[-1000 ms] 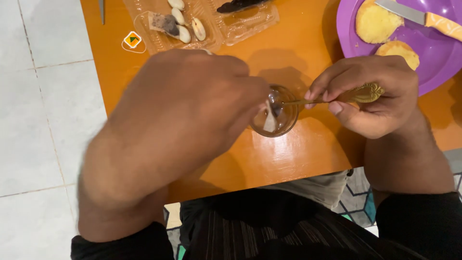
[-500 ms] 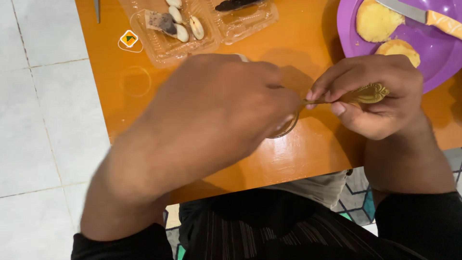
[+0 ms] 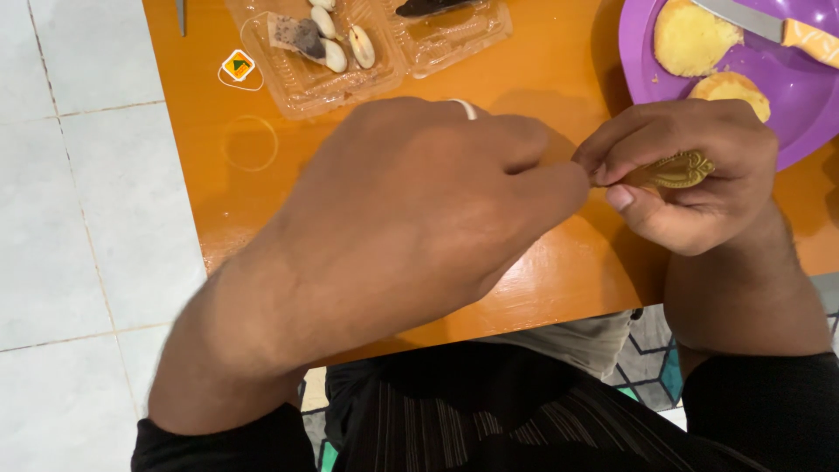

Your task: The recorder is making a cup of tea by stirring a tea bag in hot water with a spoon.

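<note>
Gold spoon [image 3: 677, 169] pinched in my right hand [image 3: 690, 175], over the orange table [image 3: 542, 288].

My left hand [image 3: 419, 218] cups over something at nine o'clock of the spoon; its grip is hidden, so I cannot tell. Purple plate [image 3: 786, 96] with cut slices at one o'clock; clear tray [image 3: 367, 52] at eleven. Progress: undetermined, work covered.
</note>
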